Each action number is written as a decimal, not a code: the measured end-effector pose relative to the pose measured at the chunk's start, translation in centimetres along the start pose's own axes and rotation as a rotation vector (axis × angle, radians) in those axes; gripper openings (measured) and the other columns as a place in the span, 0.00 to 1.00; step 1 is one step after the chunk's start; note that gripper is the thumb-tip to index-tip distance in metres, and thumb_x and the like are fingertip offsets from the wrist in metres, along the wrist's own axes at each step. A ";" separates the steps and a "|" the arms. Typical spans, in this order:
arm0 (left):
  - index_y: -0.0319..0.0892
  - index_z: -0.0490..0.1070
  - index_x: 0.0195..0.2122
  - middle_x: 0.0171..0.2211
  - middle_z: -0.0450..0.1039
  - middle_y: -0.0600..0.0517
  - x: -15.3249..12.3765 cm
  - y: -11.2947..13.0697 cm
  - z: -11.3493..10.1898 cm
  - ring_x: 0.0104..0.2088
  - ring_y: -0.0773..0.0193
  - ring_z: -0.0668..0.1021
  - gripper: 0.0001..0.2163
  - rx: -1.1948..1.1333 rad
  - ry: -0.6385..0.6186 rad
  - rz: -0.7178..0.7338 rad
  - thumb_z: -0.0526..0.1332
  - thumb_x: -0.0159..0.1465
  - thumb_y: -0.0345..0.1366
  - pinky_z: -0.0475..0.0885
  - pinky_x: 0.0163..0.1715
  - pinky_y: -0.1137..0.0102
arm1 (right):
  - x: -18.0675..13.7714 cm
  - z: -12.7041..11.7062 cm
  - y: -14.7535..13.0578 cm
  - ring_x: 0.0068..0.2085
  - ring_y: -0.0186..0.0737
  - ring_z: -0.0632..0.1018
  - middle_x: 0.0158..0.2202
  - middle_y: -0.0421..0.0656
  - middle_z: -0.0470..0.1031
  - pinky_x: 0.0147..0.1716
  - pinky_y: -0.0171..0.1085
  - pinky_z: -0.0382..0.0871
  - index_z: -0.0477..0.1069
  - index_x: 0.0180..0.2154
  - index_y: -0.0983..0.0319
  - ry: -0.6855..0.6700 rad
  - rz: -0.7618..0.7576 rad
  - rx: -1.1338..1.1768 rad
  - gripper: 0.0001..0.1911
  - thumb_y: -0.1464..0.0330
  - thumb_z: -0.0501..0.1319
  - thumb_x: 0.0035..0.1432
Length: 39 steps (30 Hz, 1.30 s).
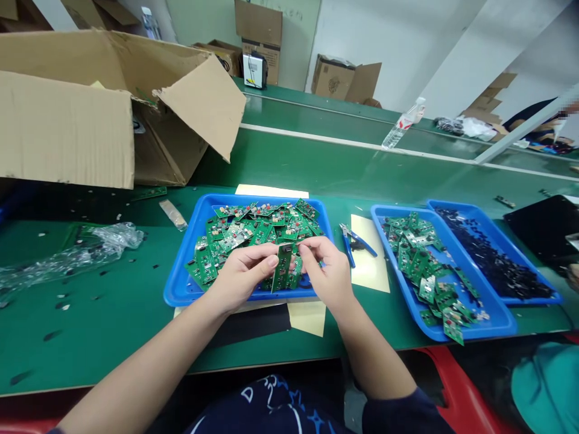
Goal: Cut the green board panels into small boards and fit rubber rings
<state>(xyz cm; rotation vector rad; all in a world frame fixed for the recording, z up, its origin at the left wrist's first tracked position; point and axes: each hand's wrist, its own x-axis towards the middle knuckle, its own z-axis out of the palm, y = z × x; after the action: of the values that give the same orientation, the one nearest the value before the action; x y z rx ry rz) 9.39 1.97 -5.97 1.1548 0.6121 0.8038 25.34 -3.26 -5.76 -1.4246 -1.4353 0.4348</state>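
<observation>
My left hand point(244, 272) and my right hand point(326, 272) meet over the near edge of a blue tray point(177, 290) heaped with small green circuit boards point(253, 232). Both hands pinch one green circuit board point(283, 270), held upright between thumbs and fingertips. The left fingers grip its left edge, the right fingers its upper right edge. Beige paper sheets point(308, 316) lie under the tray.
Blue-handled pliers point(351, 240) lie right of the tray. A second blue tray point(497, 322) holds more green boards, a third point(550, 296) small black parts. An open cardboard box point(67, 126) stands at the left, crumpled clear plastic point(76, 252) before it. A plastic bottle point(402, 125) lies on the far belt.
</observation>
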 end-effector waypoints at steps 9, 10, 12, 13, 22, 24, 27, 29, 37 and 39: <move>0.39 0.79 0.35 0.31 0.79 0.45 0.1 0.9 0.0 0.32 0.59 0.78 0.13 0.152 -0.181 -0.064 0.66 0.54 0.43 0.74 0.34 0.65 | 0.1 0.1 0.3 0.37 0.39 0.77 0.36 0.45 0.75 0.37 0.40 0.73 0.67 0.42 0.58 0.156 -0.313 -0.044 0.10 0.74 0.52 0.60; 0.40 0.79 0.36 0.32 0.79 0.45 0.1 1.0 0.0 0.33 0.59 0.78 0.13 0.185 -0.156 -0.024 0.66 0.54 0.42 0.74 0.35 0.65 | 0.2 0.1 0.4 0.43 0.41 0.76 0.42 0.47 0.74 0.42 0.43 0.72 0.65 0.47 0.58 0.185 -0.334 -0.053 0.14 0.74 0.52 0.60; 0.43 0.78 0.39 0.35 0.78 0.46 0.1 1.0 -0.3 0.35 0.59 0.78 0.12 0.289 -0.053 0.133 0.66 0.54 0.40 0.74 0.36 0.65 | 0.3 -0.1 0.5 0.52 0.45 0.71 0.50 0.51 0.69 0.49 0.49 0.69 0.59 0.53 0.58 0.288 -0.325 -0.080 0.20 0.73 0.53 0.59; 0.44 0.77 0.41 0.37 0.78 0.46 0.2 1.0 -0.4 0.37 0.59 0.78 0.13 0.363 0.003 0.236 0.66 0.55 0.39 0.74 0.37 0.66 | 0.4 -0.3 0.5 0.52 0.46 0.70 0.51 0.52 0.68 0.49 0.50 0.68 0.59 0.53 0.59 0.343 -0.309 -0.093 0.20 0.72 0.54 0.58; 0.45 0.74 0.45 0.39 0.73 0.47 0.1 0.7 -0.6 0.39 0.63 0.76 0.12 0.795 -0.048 0.639 0.62 0.59 0.34 0.73 0.39 0.68 | 0.1 -0.7 -0.6 0.26 0.34 0.71 0.24 0.39 0.70 0.25 0.35 0.68 0.68 0.28 0.60 -0.039 -0.153 0.181 0.05 0.69 0.58 0.56; 0.45 0.73 0.46 0.38 0.73 0.47 0.2 0.6 -0.5 0.39 0.63 0.76 0.12 0.822 -0.062 0.671 0.61 0.60 0.33 0.73 0.39 0.69 | 0.2 -0.7 -0.6 0.25 0.34 0.71 0.23 0.38 0.69 0.26 0.35 0.68 0.67 0.26 0.60 -0.021 -0.188 0.142 0.06 0.70 0.57 0.57; 0.44 0.73 0.46 0.38 0.73 0.47 0.2 0.4 -0.6 0.38 0.64 0.76 0.12 0.866 -0.032 0.704 0.61 0.60 0.33 0.73 0.38 0.70 | 0.4 -0.7 -0.4 0.30 0.37 0.74 0.26 0.41 0.73 0.30 0.38 0.70 0.69 0.28 0.60 0.002 -0.300 0.078 0.06 0.72 0.57 0.56; 0.44 0.72 0.47 0.38 0.73 0.47 0.3 0.3 -0.7 0.38 0.63 0.76 0.12 0.912 0.006 0.719 0.60 0.61 0.33 0.73 0.38 0.69 | 0.4 -0.8 -0.3 0.34 0.39 0.76 0.30 0.44 0.75 0.34 0.39 0.72 0.71 0.30 0.60 -0.043 -0.380 0.061 0.06 0.73 0.56 0.57; 0.45 0.70 0.46 0.40 0.73 0.47 0.5 0.6 -1.4 0.40 0.61 0.76 0.13 1.016 0.168 0.926 0.62 0.59 0.30 0.73 0.41 0.65 | 0.2 -0.7 0.5 0.26 0.34 0.77 0.29 0.43 0.76 0.25 0.35 0.74 0.70 0.41 0.61 -0.226 0.105 0.527 0.12 0.64 0.54 0.58; 0.46 0.70 0.45 0.41 0.73 0.47 0.4 0.6 -1.5 0.42 0.61 0.76 0.13 1.054 0.147 0.965 0.61 0.60 0.29 0.73 0.42 0.64 | 0.4 -0.5 0.7 0.22 0.34 0.76 0.24 0.43 0.75 0.20 0.33 0.72 0.71 0.33 0.63 -0.328 0.296 0.659 0.18 0.55 0.54 0.58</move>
<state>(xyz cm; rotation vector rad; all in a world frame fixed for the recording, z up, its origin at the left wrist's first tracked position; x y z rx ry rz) 8.34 3.28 -5.82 2.4647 0.5930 1.4503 26.23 -2.90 -5.95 -1.0432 -1.1609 1.2514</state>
